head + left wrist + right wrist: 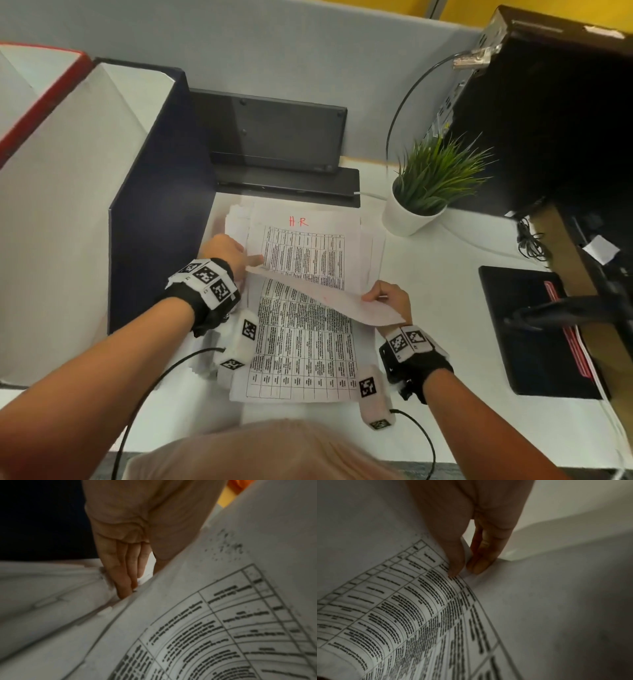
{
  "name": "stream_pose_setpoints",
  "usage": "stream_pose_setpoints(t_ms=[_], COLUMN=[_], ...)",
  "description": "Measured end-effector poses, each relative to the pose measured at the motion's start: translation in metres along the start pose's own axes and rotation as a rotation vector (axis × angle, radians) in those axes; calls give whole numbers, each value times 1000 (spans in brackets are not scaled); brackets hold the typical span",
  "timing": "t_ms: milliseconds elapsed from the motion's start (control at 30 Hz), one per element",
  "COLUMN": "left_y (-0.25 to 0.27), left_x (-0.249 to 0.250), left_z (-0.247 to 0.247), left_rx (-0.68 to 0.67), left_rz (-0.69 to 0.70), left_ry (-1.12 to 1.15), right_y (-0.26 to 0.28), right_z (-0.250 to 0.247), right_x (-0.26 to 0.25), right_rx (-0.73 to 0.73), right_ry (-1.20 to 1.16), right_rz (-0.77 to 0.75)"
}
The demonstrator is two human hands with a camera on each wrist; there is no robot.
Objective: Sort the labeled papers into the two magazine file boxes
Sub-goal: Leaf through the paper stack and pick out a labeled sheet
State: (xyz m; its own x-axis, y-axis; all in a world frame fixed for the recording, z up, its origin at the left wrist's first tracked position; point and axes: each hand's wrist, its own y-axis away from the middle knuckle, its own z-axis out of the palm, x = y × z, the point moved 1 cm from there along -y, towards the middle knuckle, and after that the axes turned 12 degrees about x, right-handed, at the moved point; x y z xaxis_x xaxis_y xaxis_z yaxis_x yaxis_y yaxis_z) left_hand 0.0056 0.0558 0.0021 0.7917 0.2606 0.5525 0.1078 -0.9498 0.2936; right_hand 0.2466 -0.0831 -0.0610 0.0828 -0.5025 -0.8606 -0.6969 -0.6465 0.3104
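Desk (428,308), white, seen whole only from your head view: a stack (308,253) of printed tables lies at its middle, the sheet now on top marked "H.R" in red.

Top sheet (329,301): lifted off the stack and bowed, its blank back facing your head camera. Both wrist views show its printed underside instead (the table grid, too blurred to read).

Left hand (227,251): at the sheet's left edge. Your left wrist view shows the fingers (123,574) straight and close together, tips down against the stack beside the raised edge, thumb behind the paper. Whether thumb and fingers actually pinch the sheet, you cannot tell.

Right hand (390,299): holds the sheet's right edge. Your right wrist view shows what the head view hides: thumb (453,555) on the printed side, fingers on the other, the paper nipped between them.

Blue box (137,192) and red box (37,102): upright at the desk's left, side by side, the blue one just beside the stack. Neither wrist view shows them clearly.

Also on the desk, head view only: a potted plant (428,185) beyond the stack to the right, and a black device (274,137) behind the stack.
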Motion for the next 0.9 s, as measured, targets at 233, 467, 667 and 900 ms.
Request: stream_pose_setpoints(t_ms=[233, 467, 667, 900], left_y=[4, 7, 18, 25], left_x=[-4, -14, -21, -13], left_z=[7, 6, 4, -4], left_rx=[47, 66, -104, -243], left_rz=[33, 215, 354, 381], left_ry=[233, 279, 404, 309], right_y=[7, 0, 6, 8], right_z=[2, -8, -14, -13], right_x=[3, -12, -33, -29], right_rx=[43, 68, -6, -99], right_ry=[-162, 49, -99, 20], right_rz=[87, -105, -65, -42])
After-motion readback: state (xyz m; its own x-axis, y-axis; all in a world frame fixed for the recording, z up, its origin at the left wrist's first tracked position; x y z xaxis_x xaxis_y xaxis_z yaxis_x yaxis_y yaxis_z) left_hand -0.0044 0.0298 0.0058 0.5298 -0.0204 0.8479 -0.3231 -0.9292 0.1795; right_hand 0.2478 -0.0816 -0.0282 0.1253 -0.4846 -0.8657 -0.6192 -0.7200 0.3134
